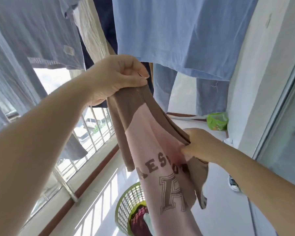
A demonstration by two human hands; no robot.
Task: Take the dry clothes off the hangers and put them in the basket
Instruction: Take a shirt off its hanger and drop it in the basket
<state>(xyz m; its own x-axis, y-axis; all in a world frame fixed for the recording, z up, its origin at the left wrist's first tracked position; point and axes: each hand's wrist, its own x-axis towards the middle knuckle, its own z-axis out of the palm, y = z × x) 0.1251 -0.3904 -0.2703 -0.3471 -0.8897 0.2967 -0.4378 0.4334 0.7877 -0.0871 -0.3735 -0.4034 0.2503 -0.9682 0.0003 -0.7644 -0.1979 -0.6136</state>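
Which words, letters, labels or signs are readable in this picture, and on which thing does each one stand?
"ES": only these letters are clear in an arched brown word on the pink and brown shirt; folds hide the others.
"A": large outlined letter below that word, same shirt.
Small patch on the hanging grey-blue shirt: too blurred to read.
Green bag on the ledge: print too small to read.

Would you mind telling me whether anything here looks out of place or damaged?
Nothing looks damaged or spilled. One sneaker lies alone on the floor near the right wall, which seems slightly stray. Both the left hand and the right hand grip the pink-and-brown shirt above the green basket.
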